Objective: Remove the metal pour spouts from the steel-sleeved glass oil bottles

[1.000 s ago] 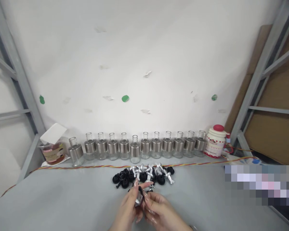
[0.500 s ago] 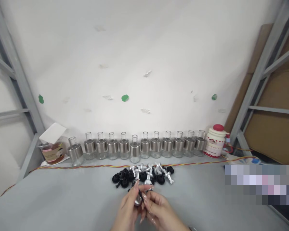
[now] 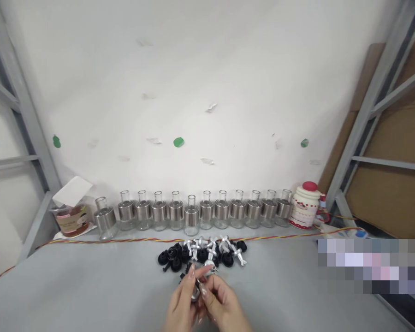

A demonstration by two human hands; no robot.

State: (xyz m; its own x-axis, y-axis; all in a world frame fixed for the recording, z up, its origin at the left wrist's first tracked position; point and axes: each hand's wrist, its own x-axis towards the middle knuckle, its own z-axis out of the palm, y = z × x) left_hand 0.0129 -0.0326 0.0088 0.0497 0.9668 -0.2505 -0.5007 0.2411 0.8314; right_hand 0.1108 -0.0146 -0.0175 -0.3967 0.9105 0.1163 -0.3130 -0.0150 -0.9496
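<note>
Prob. joining black stopper (image 3: 198, 283) + silver spout (image 3: 195, 295), pinched btwn L hand (image 3: 181, 302) + R hand (image 3: 223, 302), well off tabletop's (image 3: 100, 281) back edge. Likely needs square press next.

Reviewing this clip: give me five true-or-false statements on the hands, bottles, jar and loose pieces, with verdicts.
1. The left hand and right hand meet around silver and black parts. True.
2. The bottles stand in a row behind the twisted cord. True.
3. Every bottle is stoppered. False: the necks are open.
4. The loose pieces are all black. False: silver ones lie among them.
5. The red-lidded jar stands at the row's right end. True.
</note>
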